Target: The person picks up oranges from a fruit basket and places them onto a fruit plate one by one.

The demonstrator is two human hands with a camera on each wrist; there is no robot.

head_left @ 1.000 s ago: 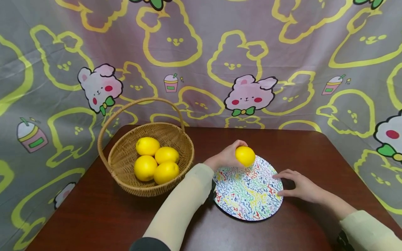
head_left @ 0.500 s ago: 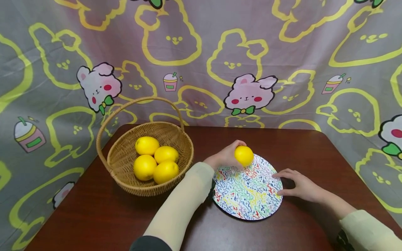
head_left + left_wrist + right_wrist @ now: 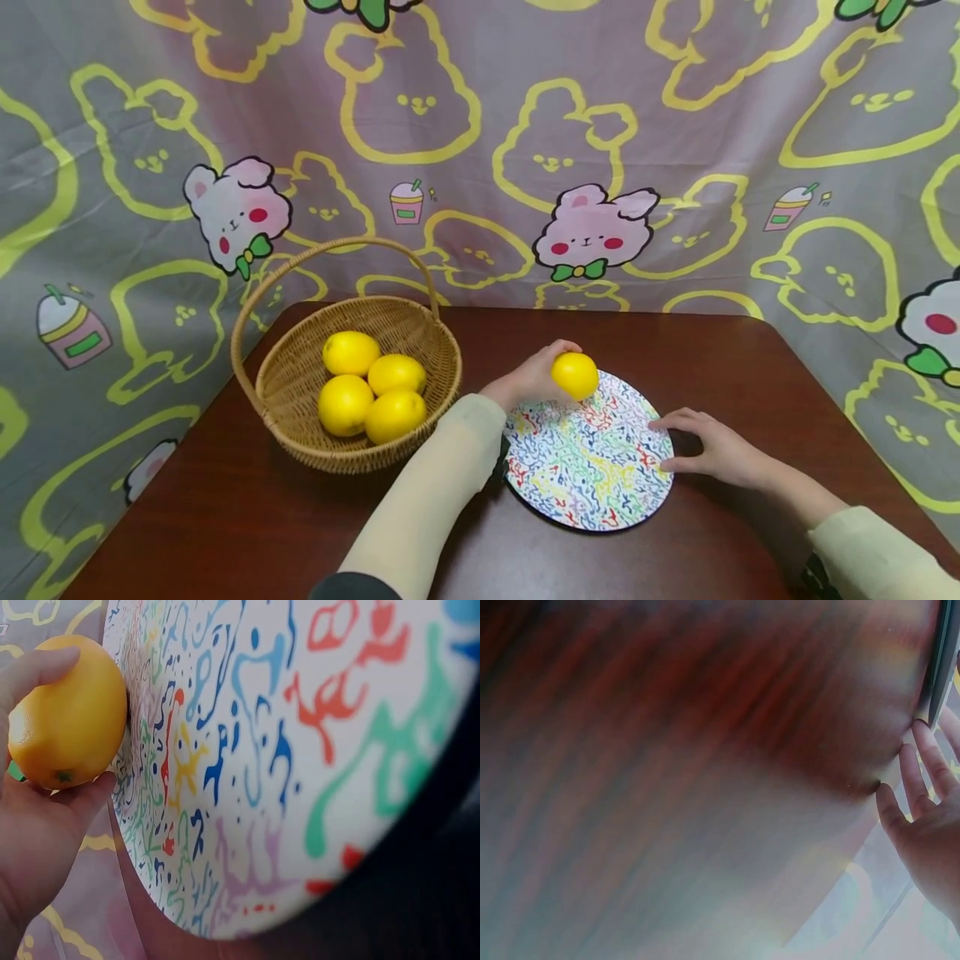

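Observation:
My left hand (image 3: 536, 379) grips a yellow lemon (image 3: 575, 377) over the far left part of a round board (image 3: 592, 467) covered in coloured squiggles. In the left wrist view, thumb and fingers stand on opposite sides of the lemon (image 3: 71, 724), which is right at the board's surface (image 3: 247, 750). My right hand (image 3: 716, 450) is at the board's right edge, thumb and fingers spread apart there. The right wrist view has the right hand's (image 3: 930, 817) fingers fairly straight, fingertips near the tabletop and the board's dark rim (image 3: 937, 660).
To the left stands a wicker basket (image 3: 288, 400) with a tall arched handle. Several lemons (image 3: 347, 405) lie inside it. The dark red-brown table (image 3: 285, 533) ends at a patterned curtain (image 3: 480, 108) behind and at both sides.
My left hand and the lemon have shifted slightly left over the board. The right hand keeps its place at the edge. The head view has tilted a little.

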